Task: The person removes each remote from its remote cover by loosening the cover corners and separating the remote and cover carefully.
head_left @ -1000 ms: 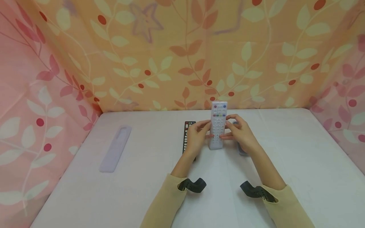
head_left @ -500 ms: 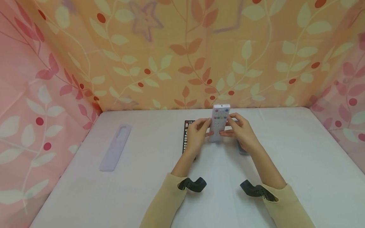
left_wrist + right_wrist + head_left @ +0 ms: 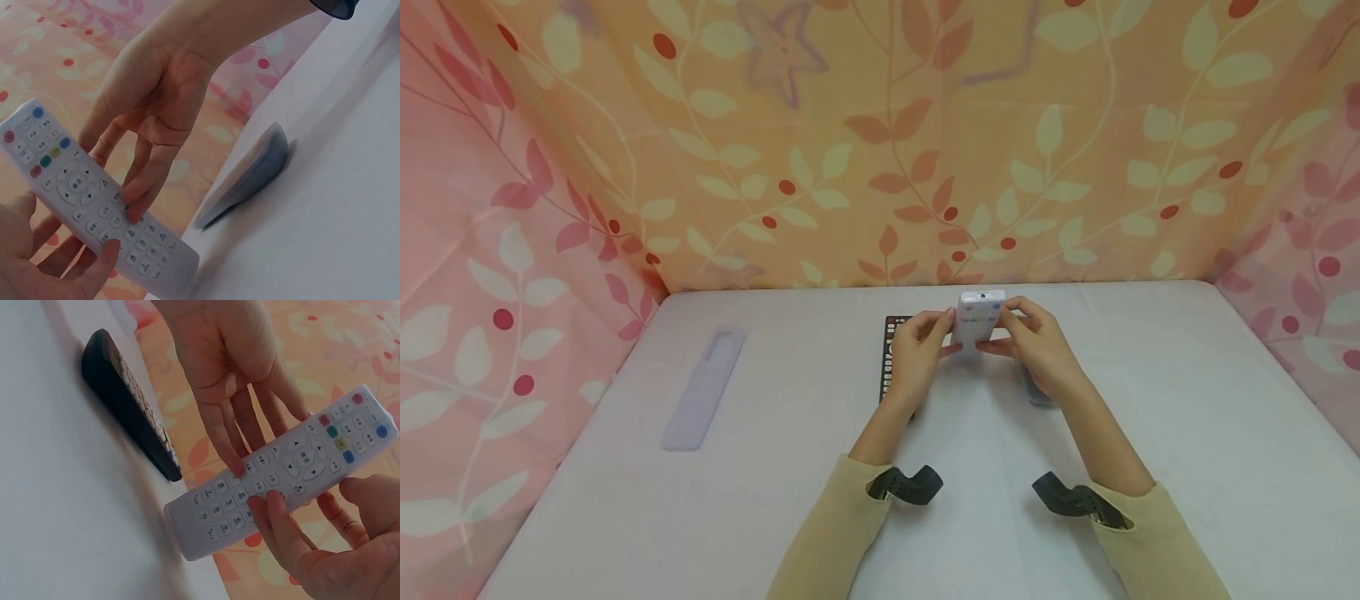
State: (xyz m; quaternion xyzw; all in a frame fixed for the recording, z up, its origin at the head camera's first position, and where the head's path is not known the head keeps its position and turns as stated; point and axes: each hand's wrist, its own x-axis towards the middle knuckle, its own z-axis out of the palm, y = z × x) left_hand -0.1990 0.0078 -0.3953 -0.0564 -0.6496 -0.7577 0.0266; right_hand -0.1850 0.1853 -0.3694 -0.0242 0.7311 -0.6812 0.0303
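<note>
A white remote control (image 3: 974, 321) with coloured buttons near its top is held up between both hands, its top end turned toward the head camera. My left hand (image 3: 915, 354) pinches one long edge with thumb and fingers. On the opposite edge, my right hand (image 3: 1037, 346) grips it the same way. Both wrist views show the button face and fingertips resting on the lower keys. Whether the lower end touches the cloth, I cannot tell. Behind my left hand lies a black remote control (image 3: 128, 403), and a grey-blue object (image 3: 250, 175) lies by my right hand, partly hidden.
A pale lavender, long flat cover (image 3: 703, 390) with a cutout near its far end lies on the left of the white-covered table (image 3: 805, 508). Patterned orange cloth (image 3: 835, 167) hangs behind the table, with pink cloth at both sides.
The white remote control has tipped, so its face looks foreshortened and its top end now shows. Its lower end has risen in the head view. Both hands keep their grip, nearly in place.
</note>
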